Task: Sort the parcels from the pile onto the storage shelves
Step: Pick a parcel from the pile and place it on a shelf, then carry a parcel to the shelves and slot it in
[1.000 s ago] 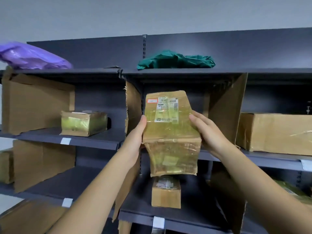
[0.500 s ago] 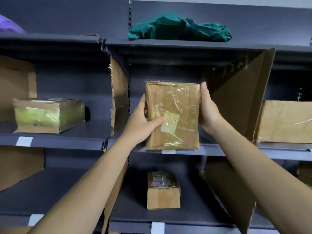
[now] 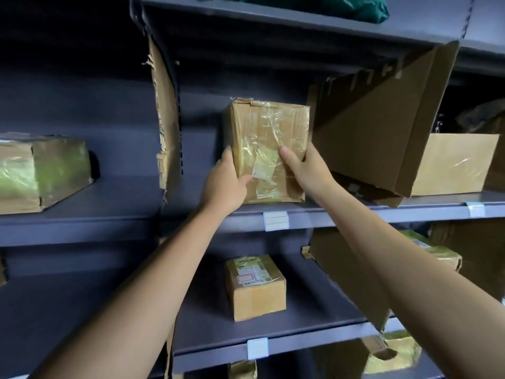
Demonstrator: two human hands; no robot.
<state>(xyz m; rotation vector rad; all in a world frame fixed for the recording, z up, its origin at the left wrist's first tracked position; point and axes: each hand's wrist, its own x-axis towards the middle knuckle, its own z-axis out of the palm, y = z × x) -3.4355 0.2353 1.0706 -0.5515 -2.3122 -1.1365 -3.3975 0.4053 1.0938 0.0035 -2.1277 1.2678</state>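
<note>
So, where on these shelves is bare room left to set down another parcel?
Bare shelf lies between the held parcel and the torn divider, and both sides of the small box below. Crowded at right: the leaning divider is close beside the right hand.

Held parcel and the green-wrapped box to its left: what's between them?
Head view: a torn cardboard divider stands upright between the held parcel and the green-wrapped box; otherwise bare shelf.

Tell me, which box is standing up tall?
The tape-wrapped box on the middle shelf, held by the left hand and right hand. It stands on end; the small box below and the green-taped box lie flat.
</note>
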